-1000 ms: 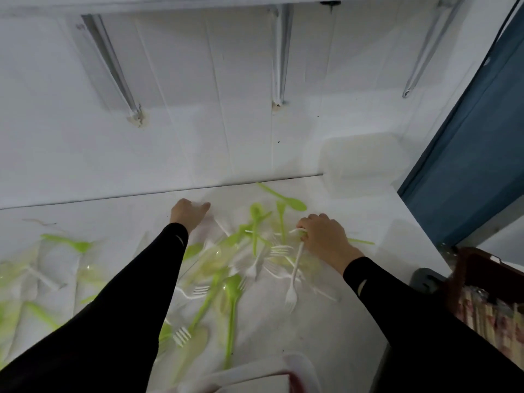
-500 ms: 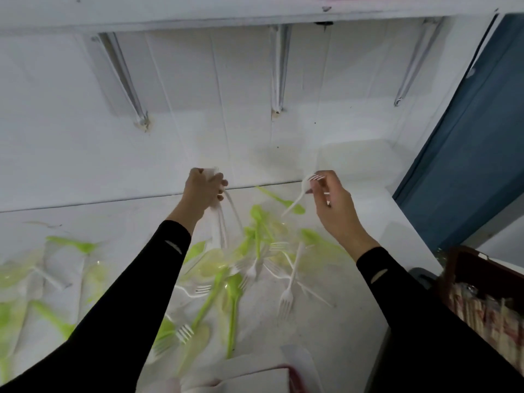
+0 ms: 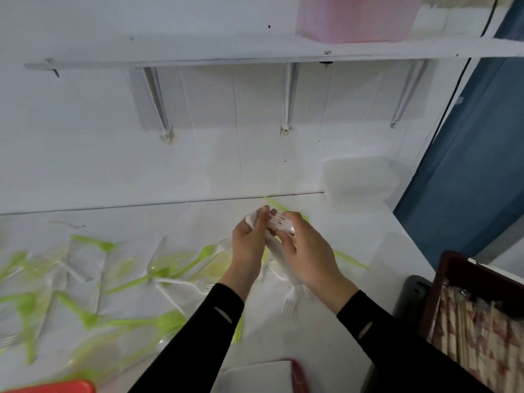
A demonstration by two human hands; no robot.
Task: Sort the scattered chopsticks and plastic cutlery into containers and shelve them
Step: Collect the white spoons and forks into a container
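Observation:
Above the white counter (image 3: pixel 326 341) my left hand (image 3: pixel 248 245) and my right hand (image 3: pixel 307 252) meet, both holding a bundle of white plastic forks (image 3: pixel 276 224) with the tines pointing up. Green plastic spoons and forks (image 3: pixel 167 321) and more white forks (image 3: pixel 289 303) lie scattered over the counter, mostly to the left and under my hands. A dark crate (image 3: pixel 482 285) at the right holds paper-wrapped chopsticks (image 3: pixel 482 327).
A wall shelf (image 3: pixel 255 53) on metal brackets runs overhead, with a pink container (image 3: pixel 354 18) on it. A translucent box (image 3: pixel 358 177) stands at the counter's back right. A white container with a red rim (image 3: pixel 296 373) and a red-orange item (image 3: pixel 56 387) sit at the near edge.
My hands rose from the pile, each with white forks, then came together. The forks from both hands are now gathered in one bundle. The camera tilted up, showing the shelf.

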